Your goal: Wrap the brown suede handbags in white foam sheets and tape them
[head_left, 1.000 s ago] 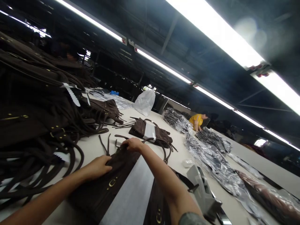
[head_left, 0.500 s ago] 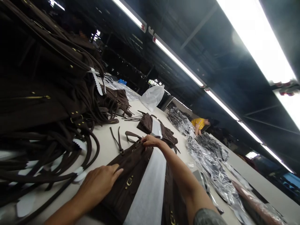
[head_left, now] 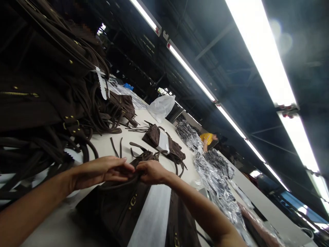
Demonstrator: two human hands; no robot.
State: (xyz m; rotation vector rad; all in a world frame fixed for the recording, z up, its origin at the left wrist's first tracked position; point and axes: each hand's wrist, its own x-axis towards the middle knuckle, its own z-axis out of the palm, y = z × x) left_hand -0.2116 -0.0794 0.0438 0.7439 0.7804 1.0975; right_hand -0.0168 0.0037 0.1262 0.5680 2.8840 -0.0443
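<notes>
A dark brown bag (head_left: 113, 206) with gold buckles lies in front of me, a white paper strip (head_left: 153, 216) running across it. My right hand (head_left: 151, 171) is closed, pinching the bag's top edge beside the strip. Just to its left, my left hand (head_left: 110, 169) has its fingers stretched toward that edge, with a gap between thumb side and lower fingers; whether the tips touch the fabric is hard to see. Straps stick out beyond the top edge. Another brown bag (head_left: 151, 135), wrapped with a white band (head_left: 163, 142), lies farther along the table.
Brown bags (head_left: 38, 106) with straps and white tags are piled high at left. A clear plastic bag (head_left: 161, 106) stands farther down the white table (head_left: 189, 161). Plastic-wrapped goods (head_left: 213, 185) line the right side. A person in a yellow top (head_left: 207, 138) leans over them.
My left hand has lifted off the bag's side and come up beside my right hand. The bag's top edge has come closer and lower in view.
</notes>
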